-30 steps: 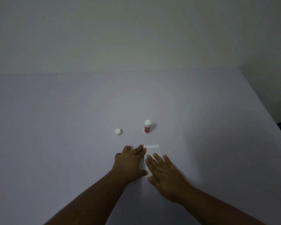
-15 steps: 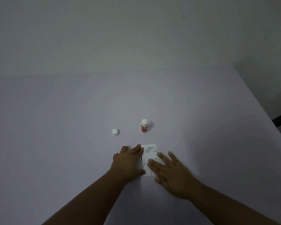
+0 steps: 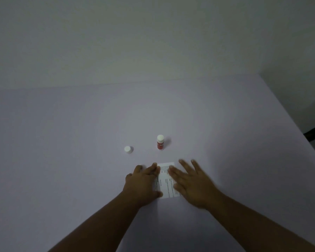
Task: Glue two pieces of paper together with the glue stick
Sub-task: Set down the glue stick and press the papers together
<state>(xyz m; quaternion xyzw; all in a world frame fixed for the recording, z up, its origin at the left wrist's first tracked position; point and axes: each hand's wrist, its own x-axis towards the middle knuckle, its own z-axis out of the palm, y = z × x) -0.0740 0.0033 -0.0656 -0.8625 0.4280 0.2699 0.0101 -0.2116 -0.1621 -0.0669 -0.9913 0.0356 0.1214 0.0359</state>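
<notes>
A small white printed paper (image 3: pixel 165 180) lies flat on the table between my hands. My left hand (image 3: pixel 143 183) rests palm down on its left edge with the fingers together. My right hand (image 3: pixel 193 184) lies flat over its right edge, fingers spread and slightly blurred. Whether a second sheet lies under the paper cannot be told. The red glue stick (image 3: pixel 160 142) stands upright beyond the paper. Its white cap (image 3: pixel 128 149) stands apart to the left.
The pale lilac table (image 3: pixel 62 160) reaches back to a plain wall. Its right edge (image 3: pixel 287 113) runs diagonally, with dark floor beyond it at the far right.
My right hand has slid to the right across the paper, uncovering more of the printed sheet. My left hand has stayed on the left edge.
</notes>
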